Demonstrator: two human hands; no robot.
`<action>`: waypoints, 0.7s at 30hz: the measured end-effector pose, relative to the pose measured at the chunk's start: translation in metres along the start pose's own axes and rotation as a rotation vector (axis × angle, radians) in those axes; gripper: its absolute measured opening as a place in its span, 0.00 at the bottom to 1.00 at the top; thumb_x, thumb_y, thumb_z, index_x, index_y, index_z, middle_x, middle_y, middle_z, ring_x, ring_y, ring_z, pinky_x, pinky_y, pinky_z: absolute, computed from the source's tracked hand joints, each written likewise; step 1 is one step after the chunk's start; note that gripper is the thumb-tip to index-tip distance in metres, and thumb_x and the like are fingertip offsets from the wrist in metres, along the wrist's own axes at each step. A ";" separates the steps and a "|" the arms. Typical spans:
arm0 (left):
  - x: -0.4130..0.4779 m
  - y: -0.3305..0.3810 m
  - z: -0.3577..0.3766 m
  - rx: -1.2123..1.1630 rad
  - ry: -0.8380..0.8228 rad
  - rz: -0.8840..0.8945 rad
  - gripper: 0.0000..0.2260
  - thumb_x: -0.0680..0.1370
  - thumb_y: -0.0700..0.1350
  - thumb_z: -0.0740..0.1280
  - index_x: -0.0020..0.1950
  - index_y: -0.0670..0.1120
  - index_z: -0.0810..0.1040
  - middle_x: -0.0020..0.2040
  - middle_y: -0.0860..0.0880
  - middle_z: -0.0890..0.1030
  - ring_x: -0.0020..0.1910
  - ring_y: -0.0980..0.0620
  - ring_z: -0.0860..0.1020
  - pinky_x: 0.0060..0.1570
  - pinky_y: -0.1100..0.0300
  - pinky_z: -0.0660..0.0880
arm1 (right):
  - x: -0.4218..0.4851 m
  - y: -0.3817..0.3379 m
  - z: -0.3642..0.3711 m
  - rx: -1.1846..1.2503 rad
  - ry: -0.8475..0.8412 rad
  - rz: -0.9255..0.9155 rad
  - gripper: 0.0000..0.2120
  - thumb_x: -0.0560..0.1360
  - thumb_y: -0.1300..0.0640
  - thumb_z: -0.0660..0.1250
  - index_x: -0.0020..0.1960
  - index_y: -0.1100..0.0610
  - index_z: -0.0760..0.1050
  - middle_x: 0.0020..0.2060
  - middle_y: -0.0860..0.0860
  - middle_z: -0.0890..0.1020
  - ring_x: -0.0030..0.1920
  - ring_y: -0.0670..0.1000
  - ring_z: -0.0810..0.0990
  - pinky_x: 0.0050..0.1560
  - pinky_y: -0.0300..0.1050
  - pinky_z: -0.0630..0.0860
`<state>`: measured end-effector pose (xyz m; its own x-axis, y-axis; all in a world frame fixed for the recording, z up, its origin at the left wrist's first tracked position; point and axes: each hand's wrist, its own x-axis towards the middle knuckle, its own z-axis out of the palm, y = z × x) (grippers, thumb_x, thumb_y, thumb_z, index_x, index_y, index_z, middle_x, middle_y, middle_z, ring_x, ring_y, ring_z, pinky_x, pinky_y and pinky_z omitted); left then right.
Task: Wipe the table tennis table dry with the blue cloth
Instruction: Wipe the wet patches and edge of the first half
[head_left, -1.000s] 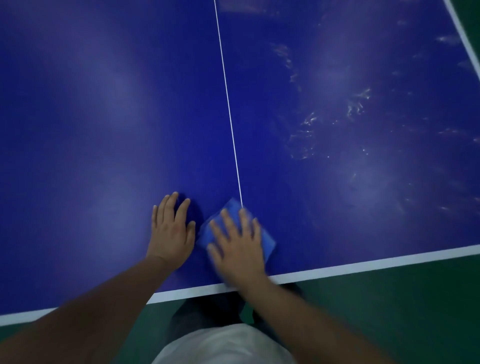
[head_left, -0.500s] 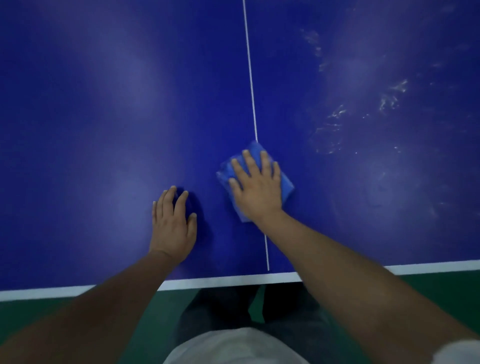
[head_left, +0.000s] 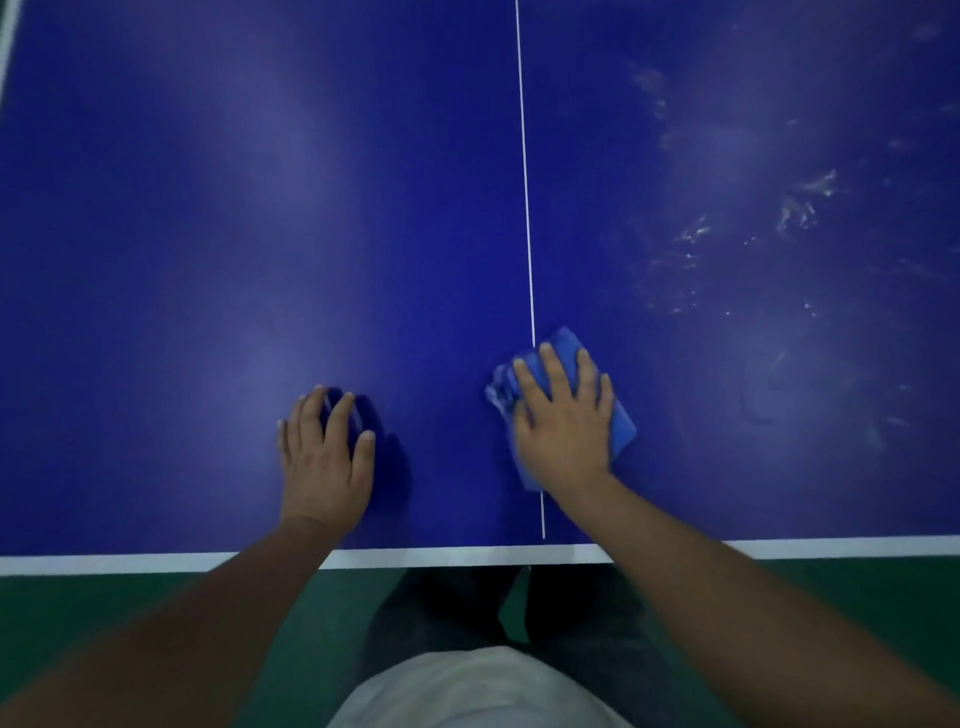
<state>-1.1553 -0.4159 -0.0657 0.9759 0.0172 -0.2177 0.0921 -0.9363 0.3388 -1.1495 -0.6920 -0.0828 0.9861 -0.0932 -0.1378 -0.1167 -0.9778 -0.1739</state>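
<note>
Under right hand (head_left: 563, 426), folded blue cloth (head_left: 621, 423)

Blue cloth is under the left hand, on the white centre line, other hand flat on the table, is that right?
No. The head view shows the blue cloth under the right hand, on the white centre line; the left hand lies flat on the table.

Green floor (head_left: 883, 597), dk trousers (head_left: 441, 613), wht shirt (head_left: 478, 691)
</note>
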 end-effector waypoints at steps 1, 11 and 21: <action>0.000 0.000 -0.002 -0.002 0.003 -0.001 0.30 0.80 0.59 0.48 0.75 0.43 0.69 0.77 0.40 0.62 0.78 0.39 0.55 0.77 0.39 0.48 | 0.004 -0.026 0.002 0.024 0.010 0.010 0.26 0.78 0.44 0.54 0.75 0.44 0.70 0.78 0.50 0.66 0.77 0.63 0.58 0.73 0.69 0.55; 0.017 0.038 0.014 0.078 -0.069 0.298 0.28 0.80 0.58 0.53 0.73 0.41 0.72 0.76 0.37 0.64 0.74 0.34 0.61 0.73 0.35 0.57 | -0.056 0.008 0.016 0.042 0.036 -0.119 0.22 0.80 0.44 0.56 0.72 0.45 0.73 0.75 0.49 0.70 0.75 0.60 0.66 0.72 0.64 0.61; 0.012 0.141 0.065 0.126 -0.172 0.556 0.27 0.81 0.56 0.53 0.76 0.44 0.67 0.78 0.42 0.63 0.78 0.42 0.57 0.77 0.40 0.51 | -0.030 0.112 -0.021 0.001 0.210 0.436 0.24 0.79 0.48 0.55 0.72 0.50 0.74 0.75 0.52 0.70 0.74 0.64 0.66 0.69 0.66 0.66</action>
<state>-1.1434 -0.5708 -0.0799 0.8238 -0.5351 -0.1873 -0.4584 -0.8231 0.3354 -1.1901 -0.8025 -0.0773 0.8479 -0.5302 0.0014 -0.5244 -0.8391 -0.1447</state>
